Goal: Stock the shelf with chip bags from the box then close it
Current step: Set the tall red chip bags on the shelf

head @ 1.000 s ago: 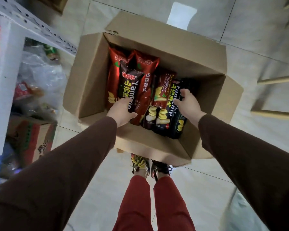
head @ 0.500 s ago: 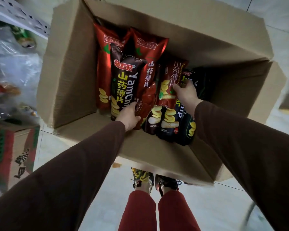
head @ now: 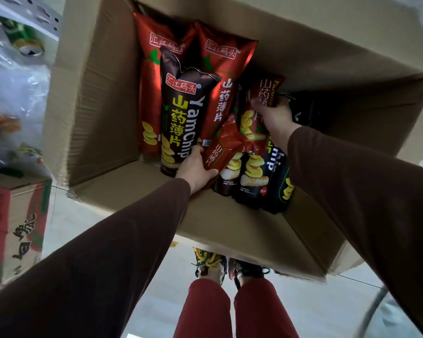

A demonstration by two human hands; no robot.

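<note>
- The shelf (head: 22,18) shows at the far left edge, with a printed carton (head: 15,223) on the floor below it, well apart from both hands.
- The open box (head: 95,106) sits on the floor just ahead of the person's feet, its flaps up and chip bags lying inside.
- The brown bag (head: 178,113) lies on top of two red bags, long axis running away from the person, bottom end nearest.
- The left hand (head: 195,170) has its fingers curled round that near bottom end, thumb against a crumpled red bag (head: 224,145) beside it.
- The right hand (head: 275,117) pinches the upper part of another red bag (head: 257,113), which is tilted up over the dark bags (head: 266,181) beneath.
- Both held bags likely need lifting up and leftward to reach the shelf; the left hand is nearer to it.
</note>
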